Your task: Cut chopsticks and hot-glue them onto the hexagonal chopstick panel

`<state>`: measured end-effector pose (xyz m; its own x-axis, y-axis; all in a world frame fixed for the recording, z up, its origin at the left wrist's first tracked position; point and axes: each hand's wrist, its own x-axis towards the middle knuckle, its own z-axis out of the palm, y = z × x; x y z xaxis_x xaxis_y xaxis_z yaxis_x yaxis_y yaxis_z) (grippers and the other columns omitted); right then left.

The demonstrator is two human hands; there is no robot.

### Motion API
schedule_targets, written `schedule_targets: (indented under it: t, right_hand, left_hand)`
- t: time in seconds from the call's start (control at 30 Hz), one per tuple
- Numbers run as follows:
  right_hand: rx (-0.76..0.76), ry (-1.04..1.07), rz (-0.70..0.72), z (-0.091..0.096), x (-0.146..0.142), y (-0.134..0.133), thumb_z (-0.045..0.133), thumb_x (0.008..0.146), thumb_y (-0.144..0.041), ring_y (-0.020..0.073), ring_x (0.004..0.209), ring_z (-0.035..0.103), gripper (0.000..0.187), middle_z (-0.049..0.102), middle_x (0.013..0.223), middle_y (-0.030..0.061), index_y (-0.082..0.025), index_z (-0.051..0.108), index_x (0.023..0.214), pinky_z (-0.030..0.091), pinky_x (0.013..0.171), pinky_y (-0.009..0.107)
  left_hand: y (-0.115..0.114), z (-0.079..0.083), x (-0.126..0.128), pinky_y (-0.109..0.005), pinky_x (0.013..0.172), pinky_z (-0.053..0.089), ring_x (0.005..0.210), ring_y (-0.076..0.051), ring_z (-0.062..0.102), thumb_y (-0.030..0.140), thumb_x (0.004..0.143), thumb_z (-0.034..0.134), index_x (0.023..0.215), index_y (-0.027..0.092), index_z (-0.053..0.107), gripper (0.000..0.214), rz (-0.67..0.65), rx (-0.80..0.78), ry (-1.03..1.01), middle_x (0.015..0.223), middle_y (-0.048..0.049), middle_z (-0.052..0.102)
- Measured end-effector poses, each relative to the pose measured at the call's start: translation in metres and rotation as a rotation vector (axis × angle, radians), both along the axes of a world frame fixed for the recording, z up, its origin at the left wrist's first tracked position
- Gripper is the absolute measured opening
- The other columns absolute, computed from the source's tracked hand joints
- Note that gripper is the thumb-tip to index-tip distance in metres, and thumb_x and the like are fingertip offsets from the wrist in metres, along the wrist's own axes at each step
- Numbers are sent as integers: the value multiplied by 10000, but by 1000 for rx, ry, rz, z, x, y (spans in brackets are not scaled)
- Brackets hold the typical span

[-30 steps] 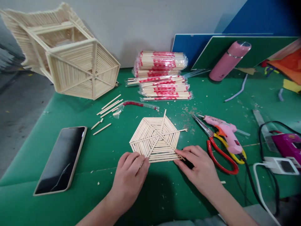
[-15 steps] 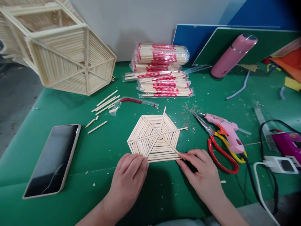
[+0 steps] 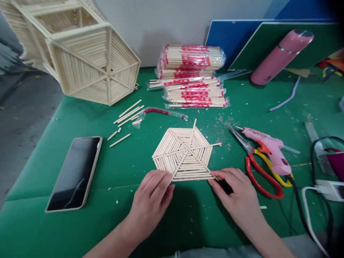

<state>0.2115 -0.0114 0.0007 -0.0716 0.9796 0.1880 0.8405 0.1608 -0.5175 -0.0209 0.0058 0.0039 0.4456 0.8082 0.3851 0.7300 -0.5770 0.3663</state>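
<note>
A hexagonal panel of thin wooden sticks (image 3: 197,159) lies flat in front of me, with crossing sticks over its rows. Two of the crossing sticks jut past its far and right edges. My left hand (image 3: 152,195) is closed at the near left corner, fingertips together on the panel and thumb below the edge. At the near right corner, my right hand (image 3: 238,195) pinches the panel's edge where stick ends meet, between thumb and fingers. The fingertips partly cover both corners.
Scissors (image 3: 249,157) and a pink glue gun (image 3: 271,145) lie right, cords nearby. A phone (image 3: 73,173) is left. Behind are loose sticks (image 3: 129,111), wrapped stick bundles (image 3: 193,77), a pink bottle (image 3: 282,57) and a large stick structure (image 3: 88,68).
The whole view has shifted, so everything appears further right and slightly higher. Both hands stay at the panel's near corners; the left thumb now shows apart from the fingers.
</note>
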Motion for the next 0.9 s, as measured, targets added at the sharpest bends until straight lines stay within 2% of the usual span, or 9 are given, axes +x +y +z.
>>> schedule_targets:
  t: [0.13, 0.23, 0.37, 0.53, 0.7, 0.9]
  right_hand:
    - [-16, 6, -13, 1, -1, 1, 544, 782, -306, 176, 701, 553, 139, 618, 762, 34, -205, 607, 852, 411, 632, 311]
    - [-38, 16, -52, 1, -1, 1, 554, 769, -322, 171, 660, 537, 146, 595, 707, 21, -197, 577, 839, 402, 618, 309]
    - [-41, 51, -76, 1, -3, 1, 569, 752, -303, 172, 653, 526, 163, 571, 689, 14, -191, 549, 869, 405, 627, 321]
    - [-34, 97, -79, 5, -1, -3, 557, 730, -202, 173, 705, 533, 207, 568, 744, 16, -204, 520, 934, 442, 654, 327]
    - [34, 141, -199, 13, 19, -6, 510, 767, -180, 162, 770, 540, 242, 554, 828, 35, -200, 492, 1007, 469, 699, 314]
    - [94, 102, -374, 18, 47, -6, 544, 765, -248, 148, 703, 560, 214, 586, 846, 37, -204, 527, 974, 479, 660, 299]
  left_hand:
    - [-1, 0, -2, -334, 819, 464, 959, -196, 532, 125, 790, 507, 1007, 158, 529, 221, 45, -7, 14, 1034, -89, 551]
    - [1, 5, 1, -381, 836, 421, 872, -179, 545, 155, 803, 494, 904, 183, 567, 128, 34, 32, 90, 961, -61, 575]
    - [6, 10, 9, -427, 894, 314, 869, -181, 524, 174, 819, 483, 843, 206, 585, 109, -42, 76, 139, 882, -25, 605]
    - [10, 5, 24, -410, 906, 265, 894, -186, 471, 176, 828, 471, 867, 191, 575, 113, -137, 45, 195, 860, -19, 595]
    - [17, 9, 41, -404, 843, 271, 878, -205, 437, 169, 835, 426, 800, 164, 566, 144, -213, 65, 268, 821, -40, 561]
    - [21, 14, 46, -402, 795, 281, 794, -193, 417, 129, 802, 425, 720, 165, 534, 141, -238, 67, 354, 729, -29, 505]
